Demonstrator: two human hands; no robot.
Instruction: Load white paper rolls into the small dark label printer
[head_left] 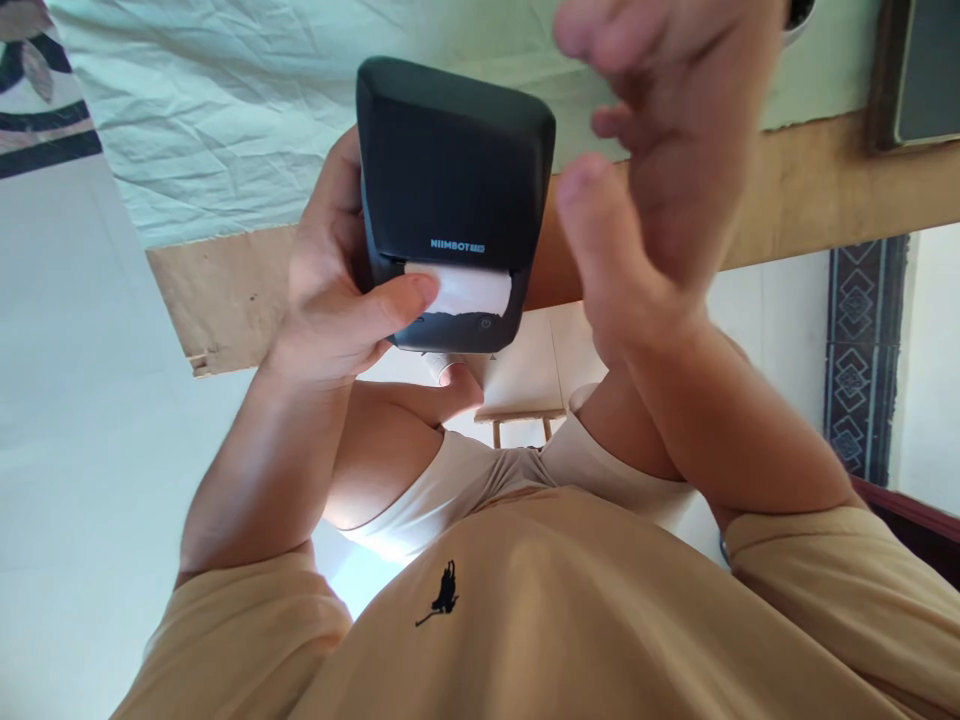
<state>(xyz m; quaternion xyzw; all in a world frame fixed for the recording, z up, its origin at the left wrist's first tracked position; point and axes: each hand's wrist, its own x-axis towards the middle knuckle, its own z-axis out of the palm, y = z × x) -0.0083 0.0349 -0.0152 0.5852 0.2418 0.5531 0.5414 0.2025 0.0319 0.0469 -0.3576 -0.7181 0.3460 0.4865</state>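
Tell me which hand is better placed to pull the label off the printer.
Probably the right hand: it hovers open and free beside the label printer. The left hand grips the printer, thumb on the white label.

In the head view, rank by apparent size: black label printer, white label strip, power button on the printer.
1. black label printer, held in the left hand
2. white label strip sticking out of its slot
3. power button, smallest
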